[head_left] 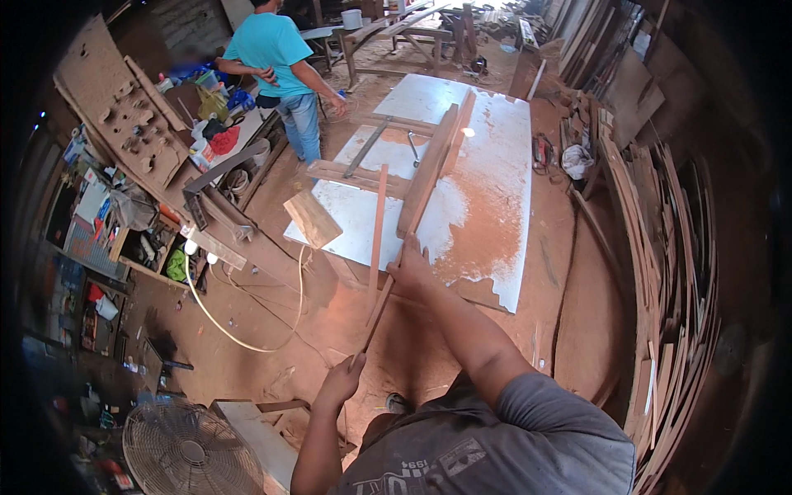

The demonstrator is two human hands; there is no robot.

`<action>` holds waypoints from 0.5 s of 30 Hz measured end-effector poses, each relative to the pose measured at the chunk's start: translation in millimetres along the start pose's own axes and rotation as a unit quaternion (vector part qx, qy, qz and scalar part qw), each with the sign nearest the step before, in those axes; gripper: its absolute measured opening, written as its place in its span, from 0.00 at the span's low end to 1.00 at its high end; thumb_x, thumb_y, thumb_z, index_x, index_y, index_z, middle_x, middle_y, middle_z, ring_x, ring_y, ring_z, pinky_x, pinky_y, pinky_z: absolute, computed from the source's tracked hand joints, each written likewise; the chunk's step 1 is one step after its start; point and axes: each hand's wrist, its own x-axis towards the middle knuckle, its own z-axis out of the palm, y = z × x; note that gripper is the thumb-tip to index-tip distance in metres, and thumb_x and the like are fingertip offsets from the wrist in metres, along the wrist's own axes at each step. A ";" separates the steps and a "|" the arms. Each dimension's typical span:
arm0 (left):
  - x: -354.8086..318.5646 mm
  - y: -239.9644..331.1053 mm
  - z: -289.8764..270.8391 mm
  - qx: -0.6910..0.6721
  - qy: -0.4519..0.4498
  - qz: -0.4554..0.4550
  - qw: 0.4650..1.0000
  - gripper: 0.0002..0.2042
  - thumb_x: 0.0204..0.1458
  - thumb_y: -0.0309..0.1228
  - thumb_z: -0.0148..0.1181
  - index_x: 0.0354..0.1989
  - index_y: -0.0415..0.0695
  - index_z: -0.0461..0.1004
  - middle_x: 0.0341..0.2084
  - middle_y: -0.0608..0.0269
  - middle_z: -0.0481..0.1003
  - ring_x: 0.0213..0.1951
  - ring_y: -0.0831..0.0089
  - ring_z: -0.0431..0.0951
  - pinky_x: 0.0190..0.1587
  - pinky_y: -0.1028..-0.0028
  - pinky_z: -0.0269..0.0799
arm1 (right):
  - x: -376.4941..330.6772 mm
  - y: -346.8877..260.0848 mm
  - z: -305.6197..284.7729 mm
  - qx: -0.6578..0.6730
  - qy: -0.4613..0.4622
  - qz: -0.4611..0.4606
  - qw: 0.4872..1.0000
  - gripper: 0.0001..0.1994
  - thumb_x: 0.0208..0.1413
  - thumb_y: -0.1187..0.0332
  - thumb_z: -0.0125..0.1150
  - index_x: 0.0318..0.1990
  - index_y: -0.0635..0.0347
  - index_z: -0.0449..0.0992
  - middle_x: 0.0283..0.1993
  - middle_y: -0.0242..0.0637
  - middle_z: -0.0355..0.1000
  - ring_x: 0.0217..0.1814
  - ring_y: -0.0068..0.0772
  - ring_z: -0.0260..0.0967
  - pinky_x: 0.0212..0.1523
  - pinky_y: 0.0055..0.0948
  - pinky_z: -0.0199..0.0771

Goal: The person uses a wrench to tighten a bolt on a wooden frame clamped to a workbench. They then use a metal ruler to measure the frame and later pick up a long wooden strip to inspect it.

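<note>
Sawdust-red earth covers the floor of a cluttered carpentry shed, where a long white worktable (495, 148) dusted with reddish shavings stands among stacks of offcut boards (660, 272) leaning along the right wall.

At the table's near edge, a worker in a grey printed T-shirt grips a long, thin reddish wooden strip (378, 309) with both hands. The right hand (410, 268) is closed around the strip where it meets the table edge; the left hand (340, 381) is wrapped around its low end, nearer the body. The strip slants from that low end up toward the tabletop, just beside a second narrow reddish batten (377, 223) lying on the table and a broad brown plank (429, 169) set on edge across a rough timber frame (363, 175). A square brown board offcut (313, 219) overhangs the table's left corner.

The strip looks slender and springy for its length. Pressure from two hands set well apart could bow or snap it, and a splintered break would land near bare fingers. A slip might also knock the loose batten or the overhanging offcut to the floor.

A pale yellow hose (239, 330) loops across the ground to the left, a likely trip hazard. A second person in a turquoise shirt (276, 49) stands at the far end, well apart. A round wire-guarded floor fan (183, 450) sits at lower left.
</note>
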 end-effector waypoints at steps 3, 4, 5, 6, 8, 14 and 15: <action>-42.9 -5.7 -31.0 0.043 -0.058 -0.049 0.996 0.35 0.67 0.61 0.49 0.62 0.38 0.76 0.52 0.36 0.80 0.59 0.42 0.79 0.61 0.55 0.72 | 9.7 9.0 -3.7 0.001 0.006 0.001 1.000 0.53 0.58 0.54 0.62 0.78 0.77 0.37 0.83 0.64 0.39 0.88 0.59 0.32 0.84 0.56 0.33; -63.9 -7.9 -41.3 0.091 -0.070 -0.066 0.991 0.34 0.66 0.61 0.50 0.61 0.39 0.76 0.50 0.36 0.80 0.57 0.43 0.79 0.60 0.55 0.73 | 11.2 7.1 -6.0 0.004 0.003 -0.002 1.000 0.53 0.57 0.54 0.63 0.78 0.77 0.37 0.83 0.64 0.39 0.88 0.59 0.32 0.84 0.56 0.33; -82.1 -13.7 -48.5 0.137 -0.085 -0.084 0.983 0.34 0.66 0.61 0.50 0.61 0.40 0.77 0.48 0.37 0.81 0.56 0.44 0.80 0.59 0.56 0.73 | 12.7 7.2 -7.1 0.005 -0.003 -0.003 1.000 0.54 0.57 0.54 0.63 0.78 0.77 0.37 0.83 0.65 0.39 0.88 0.59 0.32 0.83 0.56 0.33; -97.3 -27.9 -51.4 0.118 -0.086 -0.103 0.984 0.33 0.67 0.60 0.50 0.59 0.40 0.77 0.46 0.38 0.82 0.54 0.44 0.81 0.57 0.56 0.74 | 15.1 8.8 -7.8 0.005 -0.007 -0.002 1.000 0.54 0.57 0.54 0.64 0.78 0.77 0.37 0.83 0.65 0.39 0.88 0.59 0.32 0.83 0.56 0.33; -122.8 -56.7 -48.7 0.077 -0.086 -0.141 0.983 0.32 0.67 0.60 0.50 0.57 0.39 0.78 0.41 0.40 0.83 0.51 0.44 0.83 0.53 0.55 0.76 | 24.6 14.0 -8.6 0.002 -0.015 0.000 1.000 0.55 0.56 0.53 0.65 0.78 0.78 0.37 0.83 0.65 0.39 0.88 0.59 0.32 0.83 0.56 0.33; -143.2 -61.7 -13.1 0.132 0.110 -0.099 0.980 0.30 0.70 0.58 0.46 0.48 0.38 0.78 0.31 0.42 0.82 0.41 0.41 0.85 0.44 0.50 0.78 | 41.7 21.8 -9.2 -0.002 -0.005 -0.005 1.000 0.56 0.56 0.52 0.68 0.78 0.78 0.38 0.83 0.65 0.39 0.88 0.58 0.32 0.83 0.56 0.33; -149.1 -26.4 -20.5 0.087 0.101 -0.124 0.983 0.29 0.70 0.57 0.46 0.48 0.38 0.78 0.32 0.38 0.82 0.41 0.39 0.84 0.45 0.47 0.77 | 41.5 24.0 -10.7 -0.001 0.010 -0.005 1.000 0.58 0.55 0.49 0.70 0.78 0.77 0.38 0.83 0.65 0.41 0.87 0.58 0.35 0.83 0.57 0.35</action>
